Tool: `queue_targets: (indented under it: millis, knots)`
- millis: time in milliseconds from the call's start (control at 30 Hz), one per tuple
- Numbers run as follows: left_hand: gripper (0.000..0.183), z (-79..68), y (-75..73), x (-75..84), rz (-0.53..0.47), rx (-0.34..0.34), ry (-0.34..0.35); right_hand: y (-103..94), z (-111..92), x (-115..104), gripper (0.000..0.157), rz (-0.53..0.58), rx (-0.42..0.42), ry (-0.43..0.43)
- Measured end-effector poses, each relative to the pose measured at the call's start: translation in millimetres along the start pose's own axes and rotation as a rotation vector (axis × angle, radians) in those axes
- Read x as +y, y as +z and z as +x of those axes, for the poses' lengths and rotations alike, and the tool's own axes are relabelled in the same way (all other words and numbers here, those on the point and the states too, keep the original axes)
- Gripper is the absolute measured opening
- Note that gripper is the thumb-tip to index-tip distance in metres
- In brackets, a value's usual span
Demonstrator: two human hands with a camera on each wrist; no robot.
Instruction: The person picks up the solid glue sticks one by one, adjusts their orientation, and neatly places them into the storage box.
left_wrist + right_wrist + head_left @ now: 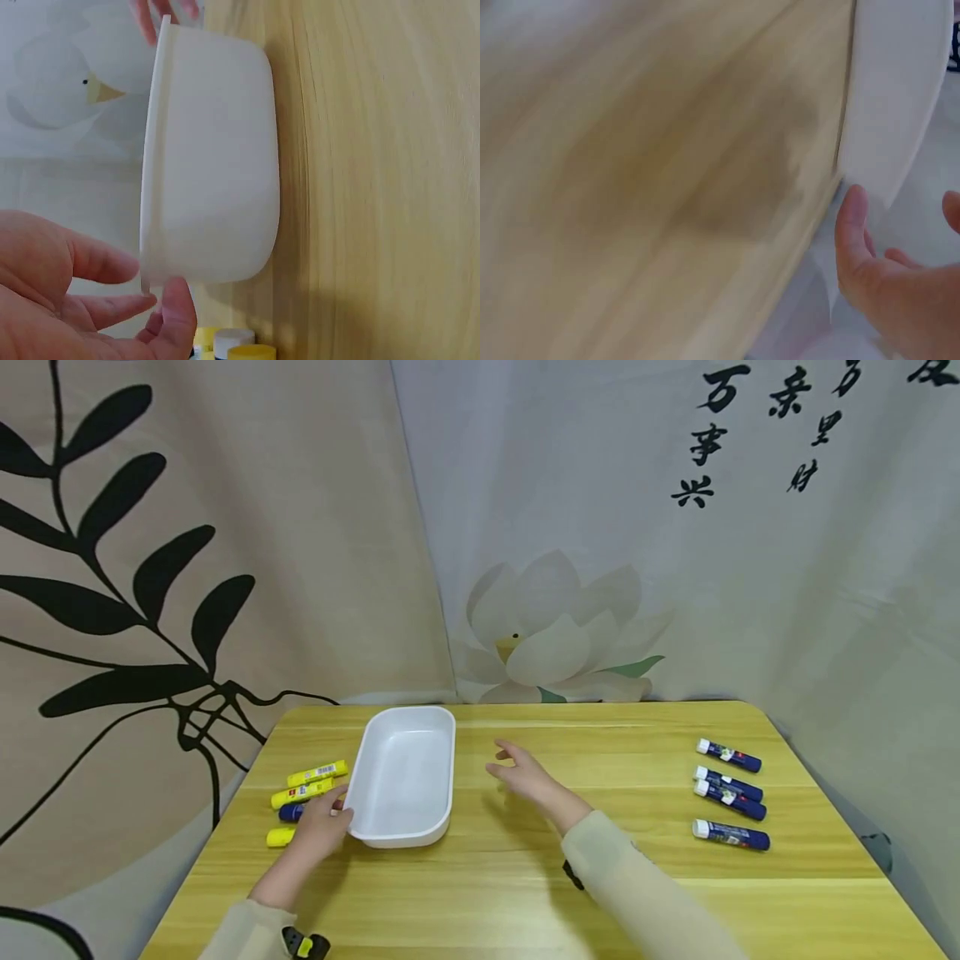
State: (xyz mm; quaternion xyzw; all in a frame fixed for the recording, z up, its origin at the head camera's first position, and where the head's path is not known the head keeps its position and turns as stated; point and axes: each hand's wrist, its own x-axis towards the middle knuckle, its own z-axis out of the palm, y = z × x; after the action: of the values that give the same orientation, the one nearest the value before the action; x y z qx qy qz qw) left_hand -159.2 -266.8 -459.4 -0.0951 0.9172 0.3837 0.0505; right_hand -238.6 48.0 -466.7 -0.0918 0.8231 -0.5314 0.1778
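Observation:
A white rectangular plastic tub (401, 837) stands on the table, left of its middle, with bare inside showing. My left hand (324, 827) is at its near left side; in the left wrist view the fingers (105, 266) and thumb pinch the rim at a corner. Apart from the tub, to its right, my right hand (525, 772) is held over the table with fingers spread loosely and nothing in them. Right behind the left hand lie yellow glue sticks (302, 793) and a dark blue one (291, 812), partly hidden by the hand.
Several dark blue glue sticks with white caps (731, 835) lie in a loose column on the right of the wooden table (480, 902). A printed curtain (337, 527) hangs behind the table's far edge.

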Motion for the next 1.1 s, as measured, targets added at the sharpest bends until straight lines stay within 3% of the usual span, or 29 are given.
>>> queue_targets:
  millis: [200,433,633,933,1100]
  knots:
    - [0.052,-1.8,4.7,-1.9,-0.078,0.008,-0.007,44.8,16.3,-8.7,0.06,0.161,-0.01,0.056]
    - [0.05,-5.0,5.3,1.0,-0.087,0.024,-0.016,66.7,27.7,-18.1,0.057,0.282,0.066,0.107]
    - [0.05,-1.3,2.4,1.3,-0.06,0.026,-0.015,69.8,28.8,-22.4,0.057,0.354,0.084,0.134]
    - [0.04,22.8,0.5,0.0,0.013,0.017,0.044,68.7,3.8,-12.0,0.067,0.526,0.024,0.18]
    - [0.047,18.9,2.1,-0.8,-0.047,-0.003,-0.002,53.1,6.5,-5.0,0.077,0.503,0.076,0.199]
